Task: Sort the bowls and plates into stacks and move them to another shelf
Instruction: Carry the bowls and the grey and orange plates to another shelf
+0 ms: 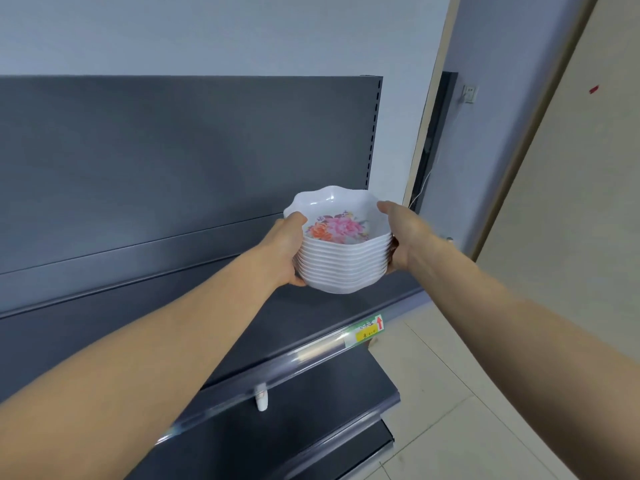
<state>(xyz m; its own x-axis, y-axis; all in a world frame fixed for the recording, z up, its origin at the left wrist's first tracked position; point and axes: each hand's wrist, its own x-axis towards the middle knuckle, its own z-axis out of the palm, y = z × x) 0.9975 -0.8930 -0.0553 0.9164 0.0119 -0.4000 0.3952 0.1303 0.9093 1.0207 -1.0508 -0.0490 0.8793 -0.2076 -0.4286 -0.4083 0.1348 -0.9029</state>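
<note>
Floral bowl stack in curled left hand and right hand; yellow shelf tag, perhaps "3.0".

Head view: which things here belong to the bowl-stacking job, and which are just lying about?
Job in hand:
- stack of floral bowls
- left grip and right grip, holding the stack by its sides
- dark shelf below the stack

Lying about:
- price label on the shelf's front rail
- wall socket
- small white item by the rail; I cannot tell what it is
</note>
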